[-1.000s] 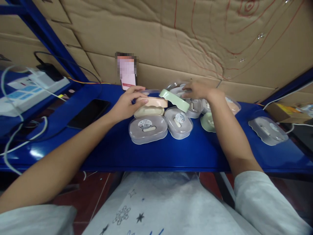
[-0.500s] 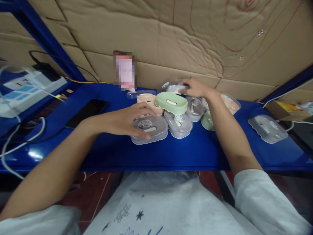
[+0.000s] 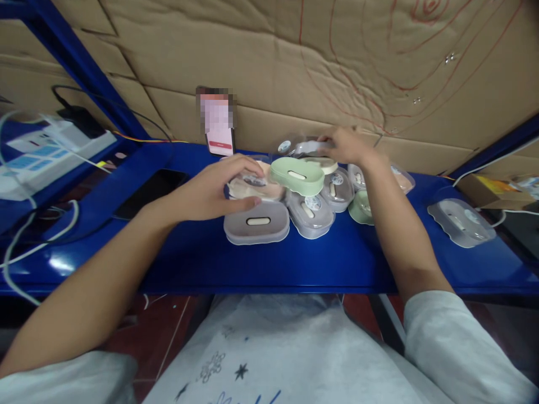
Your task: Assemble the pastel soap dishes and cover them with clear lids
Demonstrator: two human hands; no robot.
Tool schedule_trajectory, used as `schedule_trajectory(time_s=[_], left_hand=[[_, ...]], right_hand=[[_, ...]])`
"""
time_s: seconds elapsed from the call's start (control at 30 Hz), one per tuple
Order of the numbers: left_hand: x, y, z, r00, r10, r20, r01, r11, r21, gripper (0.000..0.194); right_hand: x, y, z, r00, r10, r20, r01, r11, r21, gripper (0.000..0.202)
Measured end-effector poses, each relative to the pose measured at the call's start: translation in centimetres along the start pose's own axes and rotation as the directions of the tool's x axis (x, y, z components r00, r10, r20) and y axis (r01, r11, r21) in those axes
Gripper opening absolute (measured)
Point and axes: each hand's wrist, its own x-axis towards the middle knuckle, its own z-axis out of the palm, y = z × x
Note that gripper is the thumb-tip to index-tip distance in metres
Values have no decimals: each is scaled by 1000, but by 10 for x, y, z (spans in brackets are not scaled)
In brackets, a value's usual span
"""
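Left hand (image 3: 206, 191): thumb and fingers pinching a clear lid (image 3: 254, 180), its outline blurred against a peach dish (image 3: 275, 191). Right hand (image 3: 347, 147): at the back of the cluster, fingertips at a rear dish (image 3: 309, 147), grey; blur and the hand cover the contact, so grasp or mere touch cannot be told. Front dish (image 3: 257, 231): grey, uncovered, flat on the shelf (image 3: 337, 266), just below the left hand. Green dish (image 3: 297, 182): resting over its neighbours, slightly tilted, between the hands. Cream dish (image 3: 324, 164): near the right fingers, partly hidden by the green dish. Clear boxes, labelled, 2: the near box (image 3: 312, 220) right of the front dish, the far box (image 3: 338, 191) behind it. Small green dish (image 3: 360, 209): cut off by the right forearm. Grey box (image 3: 461, 221): well apart, far right. Shelf: blue, glossy. Backing: cardboard (image 3: 252, 67), creased, red curved lines. Phones, 2: 1 upright phone (image 3: 221, 137), screen partly pixelated; 1 flat phone (image 3: 154, 191), dark. Power strip (image 3: 63, 160): left, cut off by the edge. Carton (image 3: 492, 193): right, contents unclear. Floor (image 3: 164, 336): red tile, shadowed.
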Motion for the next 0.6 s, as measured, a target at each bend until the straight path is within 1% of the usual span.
schedule_trajectory(time_s=[0.07, 0.1, 0.13, 0.2, 0.23, 0.3, 0.33, 0.4, 0.47, 0.5, 0.53, 0.6], left_hand=[[-1, -6, 1, 997, -10, -78, 22, 987, 160, 30], [-2, -10, 1, 996, -12, -88, 33, 970, 241, 28], [-3, -12, 2, 996, -12, -84, 38, 949, 313, 26], [-4, -13, 4, 999, -21, -39, 35, 907, 420, 27], [-5, -10, 6, 999, -31, -8, 32, 897, 440, 30], [-7, 1, 9, 995, -67, 70, 33, 913, 408, 32], [-8, 8, 11, 989, -84, 123, 33, 929, 369, 33], [-11, 21, 16, 962, -118, 246, 37, 950, 310, 38], [-15, 30, 20, 924, -160, 346, 48, 949, 311, 42], [-17, 32, 21, 909, -175, 377, 51, 947, 317, 42], [-18, 32, 22, 898, -182, 400, 52, 948, 314, 39], [-19, 30, 22, 891, -171, 420, 54, 959, 277, 34]], right_hand=[[-9, -10, -17, 990, 15, -140, -22, 998, -52, 31], [-17, -18, -25, 983, 6, -183, -16, 998, -55, 31], [-26, -28, -30, 980, -26, -196, 17, 999, -48, 32], [-50, -52, -33, 982, -123, -142, 124, 992, -5, 36], [-64, -63, -29, 979, -172, -105, 174, 985, 10, 40], [-92, -82, -13, 965, -243, -97, 242, 970, -21, 46], [-105, -88, -2, 959, -261, -106, 258, 965, -48, 49], [-125, -94, 21, 951, -290, -102, 283, 956, -78, 57], [-136, -93, 37, 949, -306, -73, 299, 950, -93, 65], [-139, -92, 43, 951, -303, -64, 297, 951, -90, 67], [-140, -90, 46, 954, -294, -58, 289, 954, -78, 67], [-140, -87, 48, 960, -272, -62, 271, 962, -12, 61]])
